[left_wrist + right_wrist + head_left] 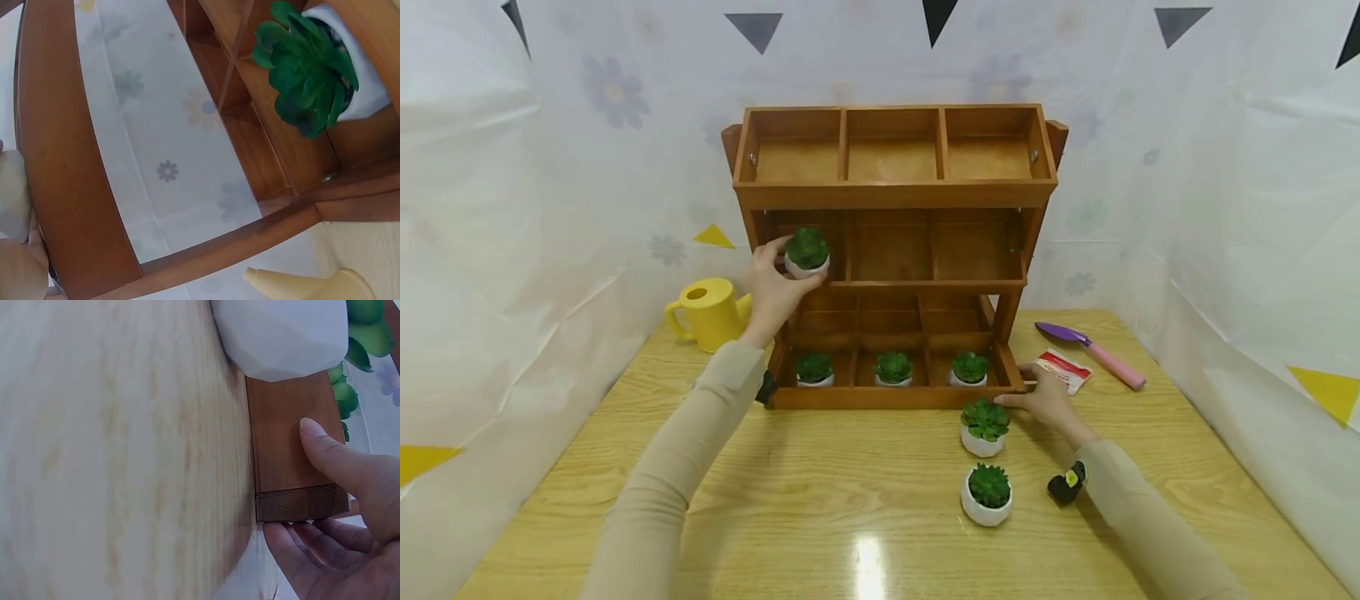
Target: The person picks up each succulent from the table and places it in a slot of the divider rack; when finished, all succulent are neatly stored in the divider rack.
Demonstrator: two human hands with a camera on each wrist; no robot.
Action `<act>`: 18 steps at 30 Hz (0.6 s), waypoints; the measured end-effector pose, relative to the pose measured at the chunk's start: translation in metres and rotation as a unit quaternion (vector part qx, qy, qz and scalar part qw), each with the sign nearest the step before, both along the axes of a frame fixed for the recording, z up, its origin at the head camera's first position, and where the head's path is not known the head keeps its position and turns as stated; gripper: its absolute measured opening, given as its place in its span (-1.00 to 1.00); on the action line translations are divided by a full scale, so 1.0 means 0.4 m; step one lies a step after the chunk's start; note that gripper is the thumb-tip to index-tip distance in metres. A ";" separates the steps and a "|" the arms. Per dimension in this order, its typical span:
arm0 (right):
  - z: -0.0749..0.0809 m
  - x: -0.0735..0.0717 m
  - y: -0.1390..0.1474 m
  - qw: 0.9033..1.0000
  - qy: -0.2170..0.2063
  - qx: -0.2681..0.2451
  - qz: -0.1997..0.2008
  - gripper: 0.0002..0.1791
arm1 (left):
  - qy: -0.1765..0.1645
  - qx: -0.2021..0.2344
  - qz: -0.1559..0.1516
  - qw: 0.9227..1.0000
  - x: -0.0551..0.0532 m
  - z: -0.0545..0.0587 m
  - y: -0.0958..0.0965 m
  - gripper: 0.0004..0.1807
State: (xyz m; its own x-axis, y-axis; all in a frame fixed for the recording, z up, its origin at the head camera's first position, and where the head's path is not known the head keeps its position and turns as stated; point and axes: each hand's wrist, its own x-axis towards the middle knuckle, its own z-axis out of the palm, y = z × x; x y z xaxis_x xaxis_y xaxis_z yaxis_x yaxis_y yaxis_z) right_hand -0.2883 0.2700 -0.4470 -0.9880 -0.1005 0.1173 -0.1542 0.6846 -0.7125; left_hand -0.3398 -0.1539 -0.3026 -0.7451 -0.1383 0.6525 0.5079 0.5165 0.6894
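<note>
My left hand (777,287) grips a small potted succulent (807,250) in a white pot, held at the left compartment of the middle tier of a brown wooden shelf (895,196). Only a bit of that hand (22,269) and the white pot (12,197) shows at the edge of the left wrist view. Low at the shelf's front right corner, my right hand (1045,398) holds the wood. In the right wrist view its thumb (328,447) lies on the front board (290,437) and its fingers are round the end. Three potted succulents (892,369) sit in the bottom tier.
Two more potted succulents (985,429) (987,496) stand on the wooden table (820,500) by my right hand. A yellow watering can (711,315) is left of the shelf. To the right lie a red and white packet (1066,371) and a purple trowel (1093,350) with pink handle.
</note>
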 end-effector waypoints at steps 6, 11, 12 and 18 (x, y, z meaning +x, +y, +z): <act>-0.002 0.002 -0.003 1.000 -0.007 -0.007 0.004 -0.19 | -0.014 -0.027 0.013 0.999 -0.010 0.000 -0.002 -0.28; -0.002 0.003 -0.005 1.000 -0.004 -0.008 0.004 -0.20 | -0.039 -0.043 0.028 0.998 -0.018 0.004 -0.005 -0.30; -0.002 0.002 -0.005 1.000 -0.001 -0.007 0.004 -0.20 | -0.043 -0.045 0.031 0.998 -0.019 0.006 -0.005 -0.30; 0.002 -0.001 -0.004 1.000 -0.002 -0.009 0.004 -0.19 | -0.060 -0.073 0.039 0.995 -0.030 0.020 -0.004 -0.31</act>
State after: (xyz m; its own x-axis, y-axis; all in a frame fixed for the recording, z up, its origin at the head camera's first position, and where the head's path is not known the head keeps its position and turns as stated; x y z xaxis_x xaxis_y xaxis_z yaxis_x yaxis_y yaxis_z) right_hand -0.2888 0.2683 -0.4464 -0.9877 -0.1069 0.1142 -0.1564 0.6709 -0.7248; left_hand -0.3517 -0.1556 -0.2948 -0.8102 -0.1089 0.5760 0.3808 0.6493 0.6583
